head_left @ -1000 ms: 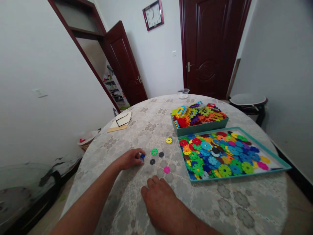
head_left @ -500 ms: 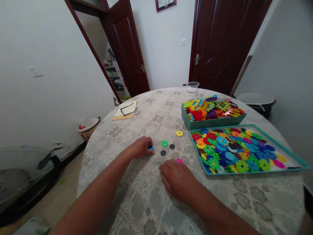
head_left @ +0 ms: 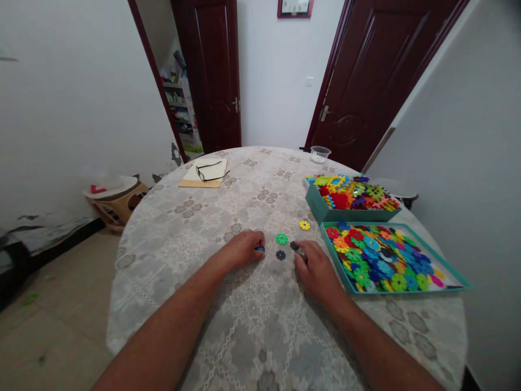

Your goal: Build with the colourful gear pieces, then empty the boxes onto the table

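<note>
From where I stand, a round, cloth-covered counter (head_left: pixel 232 206) fills most of the room, its curved edge free along the left and near sides. A wide stretch of bare cloth lies left of the hands and in front of them. On the right, a shallow teal tray (head_left: pixel 437 253) of coloured flower discs reaches close to the counter's edge; touching its far side, a deeper teal box (head_left: pixel 354 214) is heaped with larger pieces.

The left hand (head_left: pixel 244 248) rests at mid-counter, its grip closed around a blue piece (head_left: pixel 259 249). The right hand (head_left: pixel 319 269) is just beside the tray's left rim, fingertips at a black disc (head_left: pixel 294 245); I cannot tell whether its grip has pinched it. Between the hands, flat on the cloth, are a green disc (head_left: pixel 281 239) and a dark disc (head_left: pixel 280 254), with a yellow disc (head_left: pixel 304 225) beyond.

Compared with half a second ago, the right hand has moved forward to the black disc, and the pink disc beside it has gone from sight.
</note>
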{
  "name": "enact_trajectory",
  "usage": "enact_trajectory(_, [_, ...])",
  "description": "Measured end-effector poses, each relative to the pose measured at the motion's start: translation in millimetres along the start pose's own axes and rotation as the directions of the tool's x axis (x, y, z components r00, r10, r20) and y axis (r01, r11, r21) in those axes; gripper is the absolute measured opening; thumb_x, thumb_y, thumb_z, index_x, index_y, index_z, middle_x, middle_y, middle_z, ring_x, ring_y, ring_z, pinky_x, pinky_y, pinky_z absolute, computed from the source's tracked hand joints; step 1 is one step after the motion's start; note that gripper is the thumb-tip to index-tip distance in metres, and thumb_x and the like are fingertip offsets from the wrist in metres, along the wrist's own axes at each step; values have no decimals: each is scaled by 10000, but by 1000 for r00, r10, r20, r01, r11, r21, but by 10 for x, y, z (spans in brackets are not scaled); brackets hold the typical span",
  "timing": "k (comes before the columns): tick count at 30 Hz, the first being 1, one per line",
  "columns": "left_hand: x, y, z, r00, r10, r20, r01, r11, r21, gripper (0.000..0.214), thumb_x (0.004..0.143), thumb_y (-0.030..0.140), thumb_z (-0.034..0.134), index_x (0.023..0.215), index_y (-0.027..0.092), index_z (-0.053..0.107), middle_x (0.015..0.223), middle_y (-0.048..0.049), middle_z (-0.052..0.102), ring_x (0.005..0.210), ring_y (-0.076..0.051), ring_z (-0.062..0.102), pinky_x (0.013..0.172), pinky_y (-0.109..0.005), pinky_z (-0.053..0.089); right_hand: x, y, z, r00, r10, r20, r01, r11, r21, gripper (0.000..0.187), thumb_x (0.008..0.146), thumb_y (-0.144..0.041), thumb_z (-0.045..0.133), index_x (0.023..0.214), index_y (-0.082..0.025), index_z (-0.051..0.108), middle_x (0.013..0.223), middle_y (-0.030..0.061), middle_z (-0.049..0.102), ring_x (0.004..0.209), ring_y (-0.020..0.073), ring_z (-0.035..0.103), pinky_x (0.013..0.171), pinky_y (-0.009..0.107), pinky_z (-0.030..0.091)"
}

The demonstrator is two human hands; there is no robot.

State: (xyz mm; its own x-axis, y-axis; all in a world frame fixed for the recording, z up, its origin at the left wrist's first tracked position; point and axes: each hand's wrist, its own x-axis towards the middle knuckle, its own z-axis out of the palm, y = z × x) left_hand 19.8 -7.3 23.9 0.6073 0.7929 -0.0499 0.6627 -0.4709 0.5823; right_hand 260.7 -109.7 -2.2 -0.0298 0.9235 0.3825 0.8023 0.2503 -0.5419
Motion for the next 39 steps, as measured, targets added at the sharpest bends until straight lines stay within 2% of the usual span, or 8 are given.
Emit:
enact_trajectory(5, [-28,113,151,987,158,-18,-159,974,-162,104,804,208,699,906,205,679,837,11,660,765,-154,563,684,-252,375,221,24,14,985,116,125,-97,984,-151,378,944,-190,572,1311,-120,634,1258,174,643,1191,269,607,1069,380,455])
enact_trajectory(9, [-24,214,264,972,234,-21,-234,958,-166,166,831,195,703,996,205,709,906,7,695,823,-155,607,738,-247,416,370,41,31,962,198,188,-154,962,-226,179,923,-177,612,1070,-147,709,1109,123,667,1086,232,616,981,308,443])
enact_trajectory(12, [-7,198,303,969,244,-37,-246,964,-102,199,848,202,711,1046,225,729,983,-8,726,902,-177,640,805,-264,436,406,55,17,959,204,194,-162,963,-213,74,902,-155,609,909,-172,681,995,83,671,1010,208,614,910,279,435])
enact_trajectory(18, [13,137,293,969,247,-22,-248,967,-62,215,869,220,715,1081,254,733,1070,-21,746,1001,-204,667,881,-290,457,484,160,-20,931,262,253,-225,960,-165,175,865,-167,632,1035,-182,670,1001,67,703,950,204,627,818,278,430])
enact_trajectory(21, [-5,158,279,966,257,-14,-257,965,-47,211,876,208,700,1081,246,737,1060,-25,747,981,-204,673,871,-292,465,548,210,-10,901,302,311,-267,952,-151,102,848,-181,637,946,-187,665,915,42,696,858,190,620,726,266,410])
enact_trajectory(25, [-24,168,265,960,280,-18,-281,958,-56,219,885,186,673,1089,236,736,1078,-29,747,999,-198,677,890,-286,474,573,171,0,915,291,279,-254,953,-163,83,800,-161,654,856,-201,606,838,9,661,802,173,594,687,257,383])
enact_trajectory(33, [-32,190,204,956,293,11,-292,954,-62,253,904,151,594,1091,238,741,1101,-38,753,1010,-190,670,930,-293,469,444,45,-587,934,307,183,-319,947,41,134,910,-293,579,995,-221,654,863,-2,690,673,159,628,627,271,447])
enact_trajectory(39, [-15,159,240,970,242,4,-240,967,-86,315,899,192,615,1190,255,718,1121,-38,757,977,-192,673,879,-282,470,234,-40,-752,865,339,370,-313,941,-131,272,903,-236,594,1156,-202,690,913,34,741,804,190,678,721,282,458])
